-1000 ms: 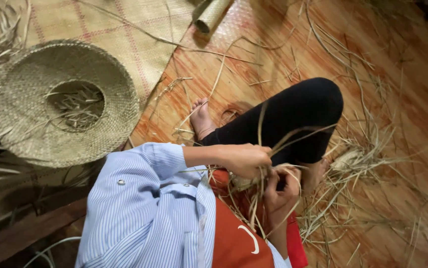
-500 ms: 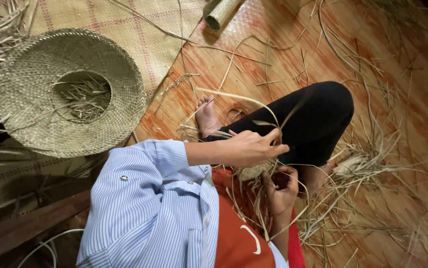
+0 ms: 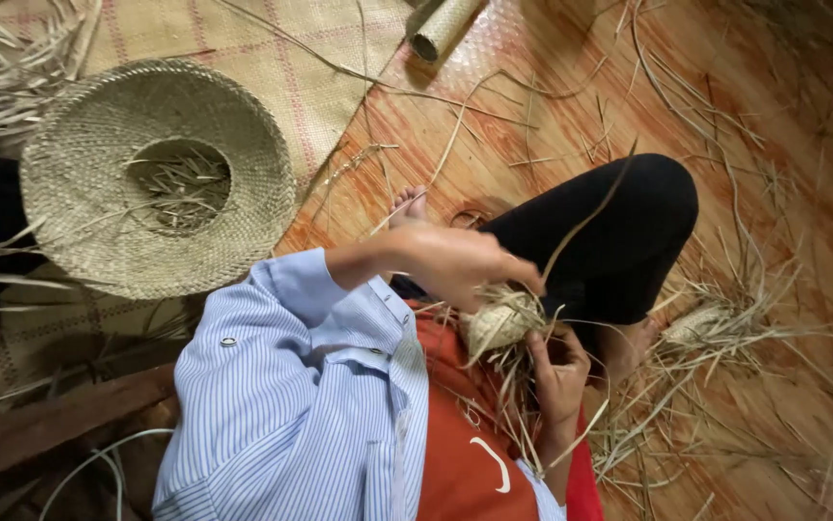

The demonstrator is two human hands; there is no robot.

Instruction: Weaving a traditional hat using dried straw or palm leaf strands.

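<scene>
A glossy orange-brown wooden floor (image 3: 774, 222) is seen from above, strewn with loose straw strands (image 3: 725, 386). All places are given relative to the small woven piece (image 3: 499, 323), a rounded, unfinished straw weave held above the lap, just beside the bent knee in black trousers (image 3: 629, 232). A pale woven mat (image 3: 272, 77) is spread up and to the left of it. One wide, finished straw hat (image 3: 151, 178) lies crown-down on that mat, well to the left. One rolled mat tube (image 3: 444, 27) is seen far above. A second small woven bundle (image 3: 696, 323) lies on the floor to the right. The left hand (image 3: 460, 262) is curled over the piece's top, fingers closed on a strand. The right hand (image 3: 559, 376) is cupped under it, fingers partly bent, gripping its lower edge.
</scene>
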